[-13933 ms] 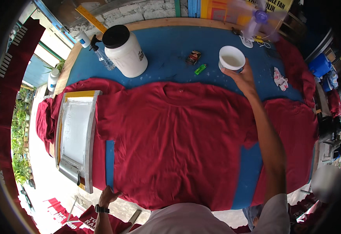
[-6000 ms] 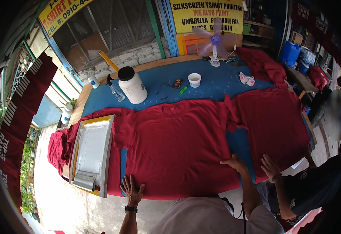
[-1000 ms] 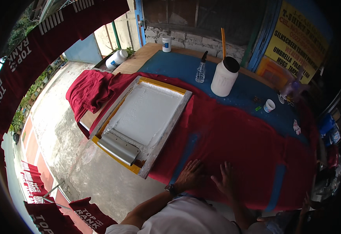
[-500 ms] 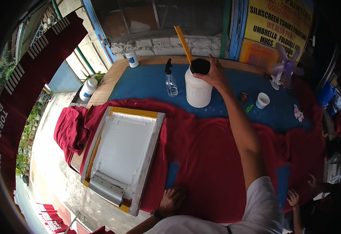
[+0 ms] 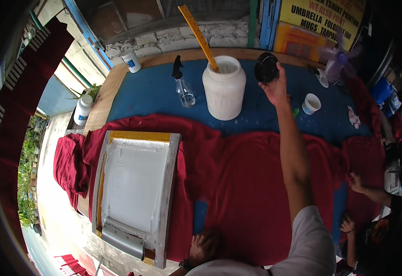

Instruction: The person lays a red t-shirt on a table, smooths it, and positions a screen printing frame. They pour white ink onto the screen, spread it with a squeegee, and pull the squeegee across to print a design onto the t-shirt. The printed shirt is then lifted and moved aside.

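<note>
My right hand (image 5: 275, 86) grips a black screw lid (image 5: 266, 67) by its rim, in the air to the right of a tall white plastic jar (image 5: 224, 89). The jar's mouth is uncovered, and a long orange ruler-like stick (image 5: 200, 39) leans out of it. My left hand (image 5: 204, 246) rests on maroon cloth (image 5: 251, 193) near the table's front edge, its fingers lying on the fabric. Left of it lies a silkscreen frame (image 5: 169, 184) with white ink on its mesh (image 5: 134, 179). A metal squeegee (image 5: 122, 241) sits inside the frame's near end.
A clear spray bottle (image 5: 185, 94) stands left of the jar. White containers (image 5: 131, 61) stand at the far left. A small white cup (image 5: 311, 104) and a purple fan (image 5: 341, 60) are at the right. Another person's hands (image 5: 357, 183) are at the right edge.
My right hand has lifted the black lid off the jar and moved it right, uncovering the mouth. My left hand stays on the cloth. The view has shifted slightly.
</note>
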Available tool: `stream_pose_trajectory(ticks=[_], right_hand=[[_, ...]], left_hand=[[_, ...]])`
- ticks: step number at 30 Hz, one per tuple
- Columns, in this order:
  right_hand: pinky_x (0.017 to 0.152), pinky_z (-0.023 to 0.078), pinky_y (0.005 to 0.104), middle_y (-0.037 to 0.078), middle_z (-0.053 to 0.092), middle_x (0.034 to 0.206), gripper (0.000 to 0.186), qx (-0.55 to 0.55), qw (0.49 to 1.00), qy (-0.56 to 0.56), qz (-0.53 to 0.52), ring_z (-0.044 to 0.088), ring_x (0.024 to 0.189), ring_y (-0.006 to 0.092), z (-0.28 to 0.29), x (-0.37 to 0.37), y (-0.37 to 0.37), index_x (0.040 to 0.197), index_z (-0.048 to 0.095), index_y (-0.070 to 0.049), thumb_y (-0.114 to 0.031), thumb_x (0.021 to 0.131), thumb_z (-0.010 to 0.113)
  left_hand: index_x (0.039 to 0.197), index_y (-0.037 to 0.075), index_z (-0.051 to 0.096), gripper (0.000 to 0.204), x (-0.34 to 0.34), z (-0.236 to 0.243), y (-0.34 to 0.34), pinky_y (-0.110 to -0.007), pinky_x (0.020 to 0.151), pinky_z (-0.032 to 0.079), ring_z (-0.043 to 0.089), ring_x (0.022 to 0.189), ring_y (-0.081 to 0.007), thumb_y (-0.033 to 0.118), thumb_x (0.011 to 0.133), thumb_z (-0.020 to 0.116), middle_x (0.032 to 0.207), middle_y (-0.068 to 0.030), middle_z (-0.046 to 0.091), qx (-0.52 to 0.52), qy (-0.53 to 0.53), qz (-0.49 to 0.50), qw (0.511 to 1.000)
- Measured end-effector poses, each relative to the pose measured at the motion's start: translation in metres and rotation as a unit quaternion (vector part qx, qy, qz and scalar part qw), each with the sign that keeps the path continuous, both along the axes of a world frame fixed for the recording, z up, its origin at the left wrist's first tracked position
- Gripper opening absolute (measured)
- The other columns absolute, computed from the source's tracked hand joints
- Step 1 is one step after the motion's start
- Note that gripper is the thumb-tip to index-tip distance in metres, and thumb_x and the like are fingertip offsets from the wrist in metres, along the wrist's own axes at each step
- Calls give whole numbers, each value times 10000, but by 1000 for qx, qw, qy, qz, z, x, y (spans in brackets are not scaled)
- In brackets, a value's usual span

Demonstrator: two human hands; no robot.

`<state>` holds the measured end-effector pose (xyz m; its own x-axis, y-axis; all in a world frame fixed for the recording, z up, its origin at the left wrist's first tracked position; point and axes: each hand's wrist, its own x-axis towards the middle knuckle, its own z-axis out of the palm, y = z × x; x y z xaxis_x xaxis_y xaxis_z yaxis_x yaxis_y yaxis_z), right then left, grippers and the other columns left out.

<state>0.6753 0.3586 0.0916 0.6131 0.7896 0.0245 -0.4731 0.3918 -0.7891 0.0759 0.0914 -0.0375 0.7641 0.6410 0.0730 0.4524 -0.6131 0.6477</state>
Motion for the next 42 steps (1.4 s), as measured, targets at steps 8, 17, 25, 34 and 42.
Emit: stream_pose_trajectory(ticks=[8, 17, 25, 34, 42], right_hand=[[737, 537, 359, 170, 635, 1434, 843, -182, 962, 196, 55, 681, 1120, 399, -107, 24, 56, 1517, 584, -133, -791, 1089, 277], [684, 694, 317, 289, 497, 1644, 1075, -400, 898, -181, -6, 806, 912, 290, -71, 27, 43, 1673, 431, -27, -883, 1040, 287], [1270, 432, 509, 307, 524, 1626, 1476, -194, 828, -525, -29, 559, 1493, 397, 31, -68, 30, 1784, 39, -71, -625, 764, 952], [1233, 494, 495, 198, 709, 1424, 1492, -77, 876, -471, -72, 676, 1360, 343, 38, -110, 65, 1770, 97, -162, -199, 640, 1072], [1200, 528, 484, 180, 685, 1389, 1458, -15, 852, -512, -110, 685, 1329, 309, 72, -166, -8, 1763, 122, -160, -99, 643, 1053]], left_hand=[[1267, 110, 809, 315, 5, -9, -6, -528, 1045, 505, 653, 1285, -351, 163, 956, 818, 1357, -114, 726, 9, -35, 41, 999], [1245, 98, 801, 302, 8, -4, -6, -512, 1025, 506, 679, 1245, -329, 127, 945, 820, 1306, -105, 737, -12, -58, 45, 997], [1237, 89, 798, 286, 10, 3, -4, -525, 1048, 495, 668, 1261, -351, 113, 952, 804, 1303, -116, 735, -29, -75, 49, 996], [1340, 169, 766, 413, -4, -2, 0, -443, 979, 486, 648, 1223, -271, 166, 927, 781, 1421, -44, 677, 7, -15, 1, 1000], [1343, 165, 741, 417, -6, -1, 1, -464, 965, 492, 648, 1195, -288, 162, 928, 775, 1413, -59, 669, 12, -23, -11, 1000]])
